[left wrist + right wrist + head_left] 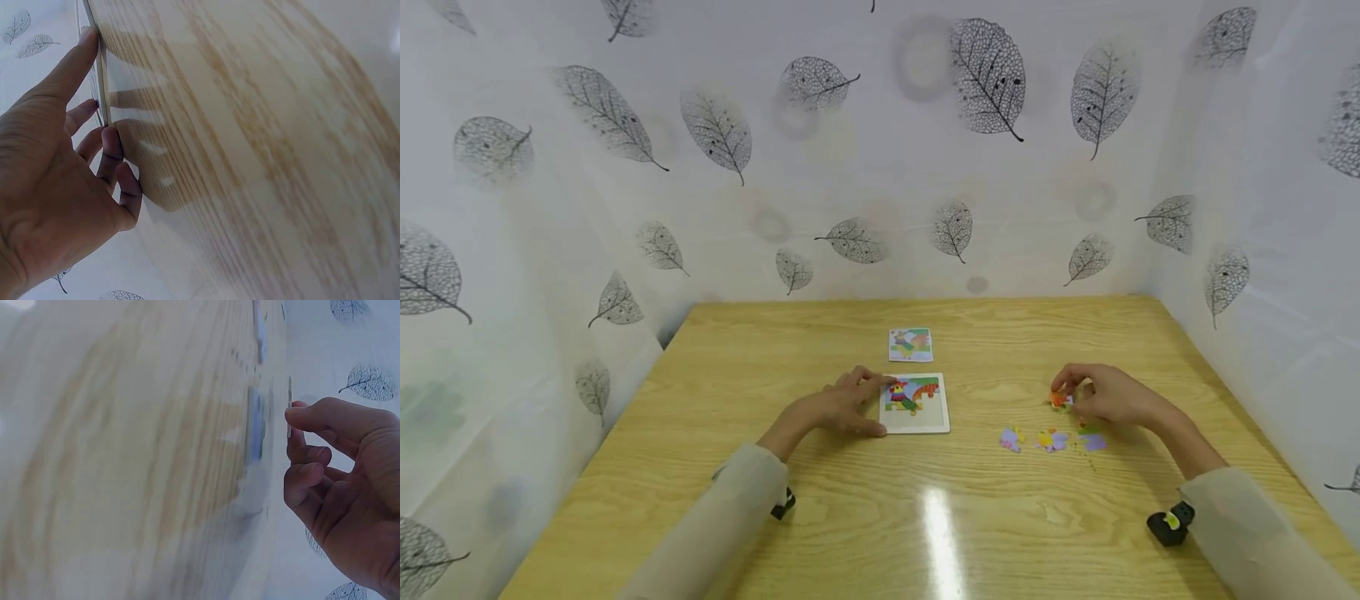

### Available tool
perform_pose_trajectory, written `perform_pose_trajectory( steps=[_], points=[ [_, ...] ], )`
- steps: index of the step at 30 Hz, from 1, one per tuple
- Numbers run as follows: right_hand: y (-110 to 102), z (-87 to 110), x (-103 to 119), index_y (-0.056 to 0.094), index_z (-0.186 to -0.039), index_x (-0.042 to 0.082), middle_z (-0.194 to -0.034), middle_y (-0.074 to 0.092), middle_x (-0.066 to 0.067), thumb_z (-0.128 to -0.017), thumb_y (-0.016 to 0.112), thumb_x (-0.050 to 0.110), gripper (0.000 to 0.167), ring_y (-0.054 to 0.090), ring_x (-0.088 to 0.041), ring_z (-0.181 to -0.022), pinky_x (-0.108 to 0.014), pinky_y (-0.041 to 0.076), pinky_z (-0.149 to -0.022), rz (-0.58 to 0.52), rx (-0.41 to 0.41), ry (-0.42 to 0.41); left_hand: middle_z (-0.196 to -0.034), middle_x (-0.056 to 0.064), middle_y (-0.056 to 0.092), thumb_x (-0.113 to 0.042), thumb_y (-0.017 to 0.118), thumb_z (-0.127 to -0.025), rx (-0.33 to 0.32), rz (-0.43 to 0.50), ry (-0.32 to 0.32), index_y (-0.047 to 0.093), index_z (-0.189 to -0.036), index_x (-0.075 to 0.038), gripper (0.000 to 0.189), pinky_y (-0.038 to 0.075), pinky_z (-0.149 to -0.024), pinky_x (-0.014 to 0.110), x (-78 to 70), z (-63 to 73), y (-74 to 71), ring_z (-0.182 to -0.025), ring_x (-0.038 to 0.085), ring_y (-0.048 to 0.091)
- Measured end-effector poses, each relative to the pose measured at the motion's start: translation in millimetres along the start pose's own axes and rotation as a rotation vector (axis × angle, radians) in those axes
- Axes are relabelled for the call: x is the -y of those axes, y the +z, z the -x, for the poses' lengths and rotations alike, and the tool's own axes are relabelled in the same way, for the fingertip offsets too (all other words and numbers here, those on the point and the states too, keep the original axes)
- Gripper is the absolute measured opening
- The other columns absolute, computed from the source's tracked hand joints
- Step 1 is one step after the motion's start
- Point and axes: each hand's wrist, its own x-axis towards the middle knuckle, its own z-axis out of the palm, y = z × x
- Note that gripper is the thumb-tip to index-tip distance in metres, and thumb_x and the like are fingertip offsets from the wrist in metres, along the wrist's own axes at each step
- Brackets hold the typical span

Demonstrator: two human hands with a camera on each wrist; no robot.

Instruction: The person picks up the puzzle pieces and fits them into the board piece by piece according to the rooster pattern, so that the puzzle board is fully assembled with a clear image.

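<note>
A square puzzle tray (928,425) with a white border lies on the table, holding a partly filled rooster picture. My left hand (850,404) grips its left side, thumb at the near corner and fingers toward the far corner. In the left wrist view, the left hand (69,137) has its fingertips along the tray's thin edge (103,81). Over at the right, my right hand (1108,396) pinches a small orange puzzle piece (1058,399). The right wrist view shows this puzzle piece (289,425) edge-on between thumb and finger, above the table.
Loose puzzle pieces (1052,440) in purple, yellow and green lie just below the right hand. Behind the tray is a small square rooster picture card (911,344). Leaf-patterned white curtain (880,167) encloses the wooden table (760,350) at the back and sides.
</note>
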Motion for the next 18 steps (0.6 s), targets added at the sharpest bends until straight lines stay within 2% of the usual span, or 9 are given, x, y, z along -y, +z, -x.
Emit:
perform_pose_trajectory(
  steps=[3,10,18],
  points=[
    [3.9,-5.7,7.5,0.064,-0.121,0.002,-0.113,0.06,-0.017,-0.092,0.063,-0.005,0.031,0.041,-0.008,-0.055,-0.028,0.04,-0.051,-0.042,0.013,-0.027,-0.154,0.007,0.034,-0.046,0.078,-0.092,0.002,-0.003,-0.003,0.034,-0.163,-0.03,0.085,0.027,-0.118,0.063,-0.9,0.6,-0.1,-0.142,0.031,0.033],
    [21.7,-24.6,24.7,0.065,-0.121,0.004,-0.116,0.062,-0.017,-0.095,0.063,-0.005,0.028,0.044,-0.009,-0.058,-0.028,0.04,-0.052,-0.058,0.044,-0.097,-0.153,0.009,0.034,-0.045,0.078,-0.092,-0.003,0.005,0.012,0.034,-0.162,-0.027,0.085,0.025,-0.117,0.067,2.0,1.5,0.6,-0.141,0.033,0.034],
    [41.1,-50.9,46.0,0.066,-0.121,0.006,-0.116,0.063,-0.016,-0.095,0.063,-0.004,0.028,0.04,-0.007,-0.054,-0.026,0.04,-0.053,-0.057,0.072,-0.158,-0.156,0.008,0.031,-0.047,0.077,-0.092,0.004,-0.021,-0.005,0.029,-0.164,-0.03,0.088,0.027,-0.117,0.064,10.8,-6.7,5.6,-0.142,0.031,0.033]
  ],
)
